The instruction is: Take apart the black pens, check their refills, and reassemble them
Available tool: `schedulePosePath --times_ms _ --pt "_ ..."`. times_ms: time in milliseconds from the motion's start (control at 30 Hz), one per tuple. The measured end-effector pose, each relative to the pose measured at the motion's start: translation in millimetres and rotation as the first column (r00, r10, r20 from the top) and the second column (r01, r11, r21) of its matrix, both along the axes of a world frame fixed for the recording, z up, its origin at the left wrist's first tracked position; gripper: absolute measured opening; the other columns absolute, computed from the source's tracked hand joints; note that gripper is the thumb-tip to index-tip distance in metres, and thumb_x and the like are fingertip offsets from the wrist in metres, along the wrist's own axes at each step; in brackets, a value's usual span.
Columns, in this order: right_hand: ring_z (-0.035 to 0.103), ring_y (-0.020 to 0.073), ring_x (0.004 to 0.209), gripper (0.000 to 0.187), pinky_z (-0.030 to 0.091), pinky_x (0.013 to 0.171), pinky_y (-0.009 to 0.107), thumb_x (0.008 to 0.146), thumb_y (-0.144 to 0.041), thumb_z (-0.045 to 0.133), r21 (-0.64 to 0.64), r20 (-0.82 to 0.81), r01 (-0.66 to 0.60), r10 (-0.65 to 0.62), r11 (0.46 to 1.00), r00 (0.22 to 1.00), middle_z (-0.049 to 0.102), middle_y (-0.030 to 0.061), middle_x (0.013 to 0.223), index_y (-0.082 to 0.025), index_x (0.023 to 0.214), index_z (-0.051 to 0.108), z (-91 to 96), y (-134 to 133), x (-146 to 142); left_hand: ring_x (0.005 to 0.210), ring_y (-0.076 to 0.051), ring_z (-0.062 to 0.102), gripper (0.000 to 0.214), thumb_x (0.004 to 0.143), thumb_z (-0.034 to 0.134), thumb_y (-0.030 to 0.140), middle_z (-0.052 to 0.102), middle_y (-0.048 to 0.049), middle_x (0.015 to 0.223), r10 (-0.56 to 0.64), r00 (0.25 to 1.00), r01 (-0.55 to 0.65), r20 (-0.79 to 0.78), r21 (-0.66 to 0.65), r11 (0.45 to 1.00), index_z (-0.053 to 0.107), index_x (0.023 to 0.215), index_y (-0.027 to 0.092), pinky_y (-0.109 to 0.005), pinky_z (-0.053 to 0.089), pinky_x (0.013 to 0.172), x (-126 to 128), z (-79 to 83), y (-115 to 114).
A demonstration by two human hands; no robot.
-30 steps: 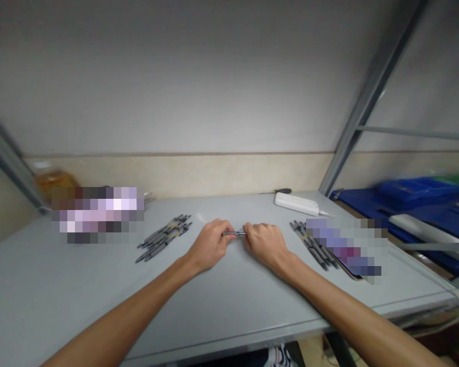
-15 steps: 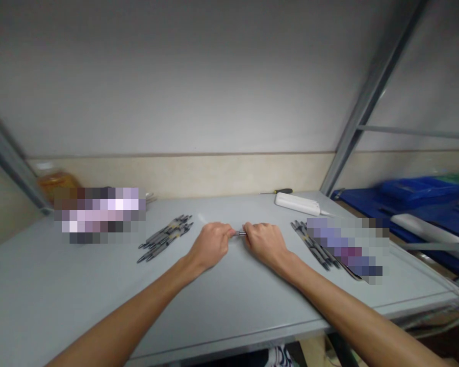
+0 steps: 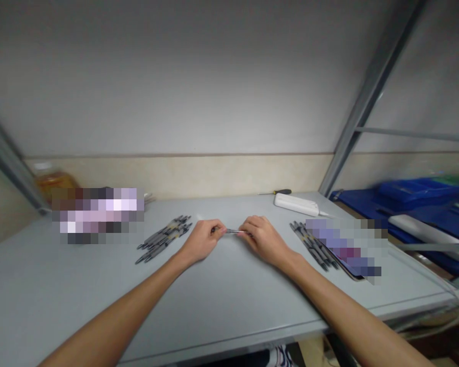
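Observation:
My left hand point(image 3: 202, 239) and my right hand point(image 3: 263, 237) meet over the middle of the grey table point(image 3: 222, 290). Both grip the ends of one thin grey pen point(image 3: 234, 231), which spans the small gap between them. A pile of several grey pens point(image 3: 163, 237) lies to the left of my left hand. Another pile of several grey pens point(image 3: 313, 243) lies to the right of my right hand.
A white power strip point(image 3: 296, 205) and a screwdriver with a yellow-black handle point(image 3: 278, 192) lie near the back wall. A bottle of amber liquid point(image 3: 49, 181) stands at the far left. Blue trays point(image 3: 413, 196) sit to the right, behind a slanted metal post point(image 3: 367, 97).
My hands have drawn slightly apart and the right hand has turned, so that a bit more of the pen shows between them.

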State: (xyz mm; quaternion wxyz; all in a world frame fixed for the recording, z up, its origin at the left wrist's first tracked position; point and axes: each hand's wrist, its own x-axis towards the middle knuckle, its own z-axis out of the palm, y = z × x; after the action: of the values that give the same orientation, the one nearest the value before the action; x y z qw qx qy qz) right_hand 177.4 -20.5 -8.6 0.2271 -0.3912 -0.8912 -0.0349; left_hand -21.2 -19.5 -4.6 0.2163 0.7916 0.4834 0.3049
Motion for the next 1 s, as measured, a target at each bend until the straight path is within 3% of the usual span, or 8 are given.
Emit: schedulePosePath --times_ms 267,400,500,667,733,800,900,1000 --pt "0.051 0.0174 0.082 0.014 0.035 0.074 0.028 0.084 -0.027 0.054 0.013 -0.12 -0.027 0.028 1.0 0.992 0.06 0.008 0.085 -0.014 0.087 0.06 0.3 -1 3 0.054 -0.011 0.042 0.03 0.081 0.043 0.03 0.053 0.002 0.055 0.002 1.0 -0.001 -0.026 0.019 1.0 0.065 0.071 0.013 -0.022 0.028 0.053 0 1.4 0" --pt "0.055 0.0162 0.075 0.031 0.038 0.069 0.026 0.082 -0.041 0.054 -0.162 -0.258 0.02 -0.062 0.987 0.964 0.064 0.0078 0.084 -0.014 0.096 0.061 2.3 2 5 0.055 -0.011 0.044 0.028 0.081 0.043 0.028 0.054 0.0014 0.057 0.025 1.0 -0.025 0.012 0.046 0.999 0.064 0.073 0.013 -0.022 0.03 0.054 -2 -0.3 2" --pt "0.051 0.013 0.057 0.037 0.036 0.058 0.025 0.088 -0.04 0.042 -0.318 -0.274 0.031 -0.123 0.948 0.954 0.062 0.004 0.063 -0.014 0.074 0.065 3.2 5 8 0.057 -0.011 0.044 0.026 0.08 0.043 0.026 0.056 0.0005 0.058 0.044 0.999 -0.044 0.008 0.072 0.996 0.064 0.074 0.013 -0.022 0.03 0.055 -3 -0.2 3" --pt "0.054 0.013 0.067 0.018 0.038 0.063 0.023 0.076 -0.033 0.06 -0.337 -0.47 -0.095 -0.08 0.937 0.879 0.063 0.002 0.073 -0.016 0.08 0.062 3.1 7 9 0.057 -0.012 0.045 0.026 0.08 0.043 0.026 0.058 -0.0006 0.06 0.056 0.998 -0.055 -0.01 0.078 0.995 0.065 0.076 0.013 -0.023 0.03 0.055 -4 -0.1 3" --pt "0.054 0.0129 0.069 0.025 0.039 0.063 0.023 0.07 -0.034 0.066 -0.358 -0.526 -0.108 -0.105 0.927 0.844 0.062 0.0014 0.077 -0.016 0.088 0.061 4.2 7 8 0.057 -0.012 0.046 0.027 0.08 0.043 0.027 0.058 -0.0005 0.06 0.058 0.998 -0.058 -0.003 0.083 0.995 0.065 0.076 0.013 -0.023 0.031 0.055 -4 0.0 4" --pt "0.051 0.0116 0.061 0.028 0.037 0.058 0.022 0.073 -0.039 0.062 -0.43 -0.522 -0.103 -0.154 0.897 0.839 0.06 0.0005 0.07 -0.015 0.087 0.061 6.4 6 8 0.058 -0.012 0.047 0.027 0.08 0.043 0.027 0.059 -0.0006 0.061 0.06 0.998 -0.061 0.013 0.093 0.994 0.065 0.076 0.013 -0.023 0.032 0.055 -4 0.4 4" --pt "0.044 0.0099 0.05 0.038 0.033 0.052 0.023 0.083 -0.044 0.045 -0.53 -0.474 -0.11 -0.187 0.841 0.86 0.053 -0.0005 0.054 -0.013 0.067 0.061 9.4 5 7 0.06 -0.012 0.05 0.026 0.08 0.043 0.026 0.062 -0.0014 0.064 0.071 0.997 -0.074 0.037 0.102 0.992 0.066 0.077 0.013 -0.022 0.034 0.058 -4 0.8 4" --pt "0.046 0.01 0.054 0.03 0.035 0.052 0.022 0.079 -0.042 0.053 -0.527 -0.54 -0.172 -0.172 0.832 0.824 0.057 0.0009 0.062 -0.014 0.07 0.06 8.7 6 8 0.059 -0.012 0.05 0.026 0.08 0.044 0.026 0.063 -0.0015 0.065 0.079 0.996 -0.082 0.036 0.096 0.992 0.066 0.078 0.013 -0.022 0.033 0.057 -4 0.3 4"
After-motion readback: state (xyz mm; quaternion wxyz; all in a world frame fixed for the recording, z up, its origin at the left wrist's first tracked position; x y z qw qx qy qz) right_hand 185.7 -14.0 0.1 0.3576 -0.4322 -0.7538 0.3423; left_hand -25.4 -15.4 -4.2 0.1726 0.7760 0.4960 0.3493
